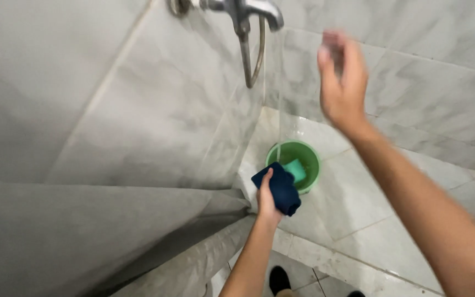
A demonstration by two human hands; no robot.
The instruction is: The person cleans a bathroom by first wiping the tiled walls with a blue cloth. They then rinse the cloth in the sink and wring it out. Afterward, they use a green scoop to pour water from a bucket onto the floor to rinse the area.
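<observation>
Two bare hands work at a marble-tiled corner: the left hand (266, 193), at lower centre of the frame, grips a dark blue cloth (281, 189) just above a green bucket (310, 165); the right hand (343, 82), upper right, hangs open and blurred beside a chrome tap (248, 16) running water into the bucket.

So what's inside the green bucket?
The green bucket holds a light green, sponge-like block. The dark blue cloth in the left hand covers its near rim and part of the inside.

Tap (243, 22) overhead; free floor (369, 220) right of bucket (310, 165).
</observation>
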